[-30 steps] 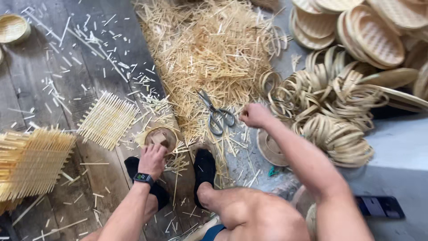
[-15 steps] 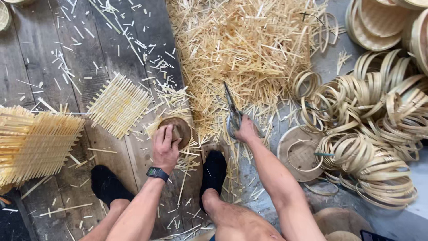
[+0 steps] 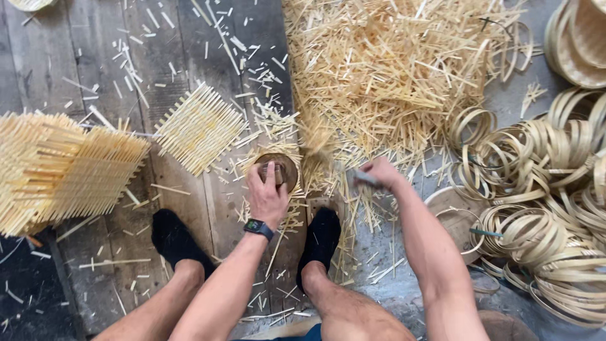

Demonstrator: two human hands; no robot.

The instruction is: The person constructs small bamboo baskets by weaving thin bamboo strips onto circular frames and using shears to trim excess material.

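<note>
Head view, reading left to right. A stack of woven bamboo mats (image 3: 60, 167) is lying well to the left of the left hand, with a single woven mat (image 3: 199, 128) sitting between that stack and the hand, its corners pointing up, down and to the sides like a diamond. The left hand (image 3: 267, 196) is pressing down on a small round bamboo ring (image 3: 276, 169), fingers curled over its near rim and holding it flat on the plank floor (image 3: 76, 57); the ring is showing as a tan circle with a darker inside, its opening facing up, so no long axis is apparent. A dark watch (image 3: 259, 228) is sitting on that wrist. Two feet in black socks (image 3: 320, 237) are resting just below the hand on either side.

The right hand (image 3: 382, 173) is closing around a blurred, slim grey tool (image 3: 365, 178) whose long axis is running roughly left to right, its free end pointing toward the ring; what kind of tool it is cannot be told. Above both hands a heap of bamboo splints (image 3: 391, 69) is lying, and to the right of the right hand a pile of bamboo hoops (image 3: 543, 208) is resting.
</note>
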